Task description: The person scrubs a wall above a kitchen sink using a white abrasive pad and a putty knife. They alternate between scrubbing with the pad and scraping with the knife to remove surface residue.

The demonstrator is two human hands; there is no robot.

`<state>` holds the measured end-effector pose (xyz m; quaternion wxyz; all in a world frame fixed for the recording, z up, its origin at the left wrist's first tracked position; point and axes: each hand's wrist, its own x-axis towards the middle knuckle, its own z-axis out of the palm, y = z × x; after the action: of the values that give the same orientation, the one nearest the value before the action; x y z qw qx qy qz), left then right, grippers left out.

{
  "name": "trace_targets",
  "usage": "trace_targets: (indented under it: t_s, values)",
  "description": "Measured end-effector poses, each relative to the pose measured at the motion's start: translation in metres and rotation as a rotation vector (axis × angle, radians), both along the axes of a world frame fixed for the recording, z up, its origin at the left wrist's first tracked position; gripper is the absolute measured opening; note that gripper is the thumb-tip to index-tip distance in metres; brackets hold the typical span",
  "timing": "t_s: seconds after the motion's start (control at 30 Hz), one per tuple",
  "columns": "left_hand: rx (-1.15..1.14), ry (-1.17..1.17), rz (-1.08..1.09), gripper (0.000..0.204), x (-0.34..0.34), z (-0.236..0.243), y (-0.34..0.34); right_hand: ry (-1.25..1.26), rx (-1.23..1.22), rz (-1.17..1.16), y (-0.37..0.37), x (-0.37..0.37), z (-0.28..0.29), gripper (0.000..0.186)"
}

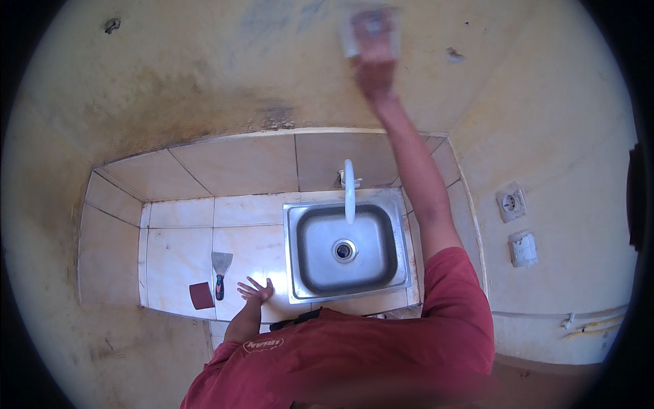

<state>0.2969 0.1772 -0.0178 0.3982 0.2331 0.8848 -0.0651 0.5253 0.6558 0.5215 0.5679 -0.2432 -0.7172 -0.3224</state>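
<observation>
My right hand (pixel 376 60) is raised high against the stained yellowish wall (pixel 225 61), arm stretched out past the faucet. Under its fingers is a whitish, flat piece like a cloth (pixel 350 39), pressed to the wall; motion blurs both, so the exact kind is unclear. Down on the tiled counter, my left hand (pixel 256 291) rests with fingers spread, holding nothing. Just left of it lies a putty knife (pixel 221 267) with a wide metal blade and a dark-and-red handle. A dark red square of sandpaper (pixel 201 296) lies beside that handle.
A steel sink (pixel 291 255) is set into the counter, right of my left hand. A white faucet (pixel 349 191) arches over it. Tiles (pixel 238 167) with a raised top edge border the counter. A socket (pixel 511 202) and a switch (pixel 523 248) sit on the right wall.
</observation>
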Motion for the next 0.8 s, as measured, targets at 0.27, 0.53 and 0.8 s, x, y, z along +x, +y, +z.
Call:
trace_targets:
  t_s: [0.27,0.53,0.8]
  values:
    - [-0.031,0.026,0.061,0.113,0.011,-0.003,0.001,-0.042,0.050,-0.003,-0.002,0.017,0.019,0.048]
    - [-0.078,-0.052,0.057,0.113,0.013,-0.001,-0.005,-0.326,-0.028,0.173,-0.013,0.006,0.002,0.058]
    - [-0.066,-0.047,0.073,0.118,0.004,-0.008,0.000,-0.453,0.052,0.117,-0.020,-0.021,-0.027,0.054]
